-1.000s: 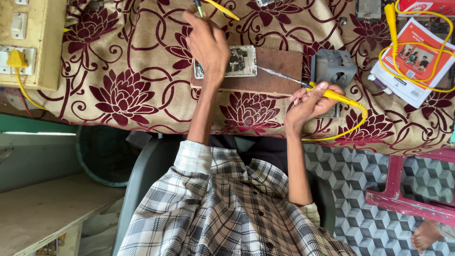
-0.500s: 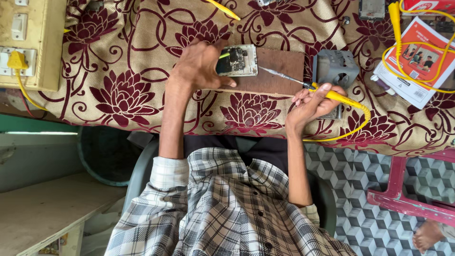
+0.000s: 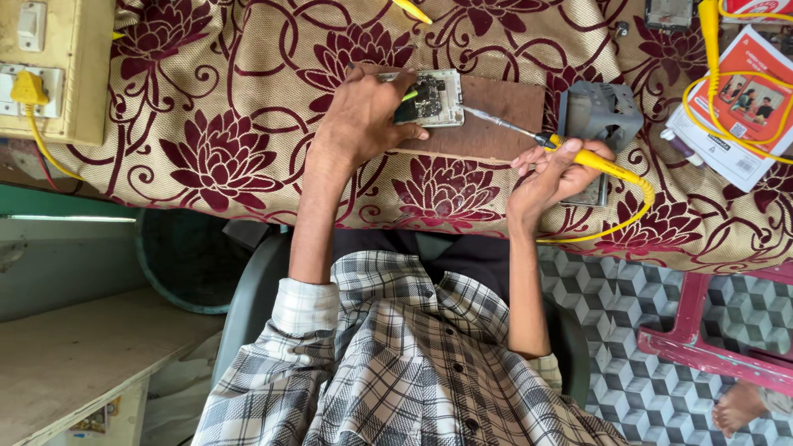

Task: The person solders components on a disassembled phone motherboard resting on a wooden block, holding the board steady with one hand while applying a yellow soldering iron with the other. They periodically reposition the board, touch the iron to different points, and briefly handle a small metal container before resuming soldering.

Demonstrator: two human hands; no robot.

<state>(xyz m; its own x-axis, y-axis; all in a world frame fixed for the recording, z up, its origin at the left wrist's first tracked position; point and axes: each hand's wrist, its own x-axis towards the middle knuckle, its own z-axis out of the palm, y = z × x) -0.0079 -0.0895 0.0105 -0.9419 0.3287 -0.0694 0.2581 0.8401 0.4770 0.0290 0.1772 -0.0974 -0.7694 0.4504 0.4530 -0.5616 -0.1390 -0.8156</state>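
a: your left hand (image 3: pixel 363 116) is pressing down on the opened phone (image 3: pixel 429 97), fingers spread over its near end and thumb hooking along its lower edge. it is gripping the phone rather than lifting it.

b: and where is the phone lying for you?

a: it is lying flat on the brown wooden board (image 3: pixel 496 124), at the board's left end, and the board is sitting on the floral cloth (image 3: pixel 215 140) that is covering the table. the phone's back is off, so the circuit parts are showing.

b: what is your right hand doing?

a: your right hand (image 3: pixel 553 169) is closing around the yellow soldering iron (image 3: pixel 570 149), holding it like a pen. its metal tip is pointing left toward the phone's right edge; i cannot tell whether it is touching.

b: anything else lying around you?

a: the iron's yellow cord (image 3: pixel 619 223) is looping down past your right wrist. a grey metal stand (image 3: pixel 599 111) is sitting just beyond your right hand. an orange and white booklet (image 3: pixel 735 107) is lying at the far right with another yellow cable (image 3: pixel 710 49) crossing it. a cream switch board (image 3: pixel 49 66) with a yellow plug (image 3: pixel 25 87) is standing at the far left.
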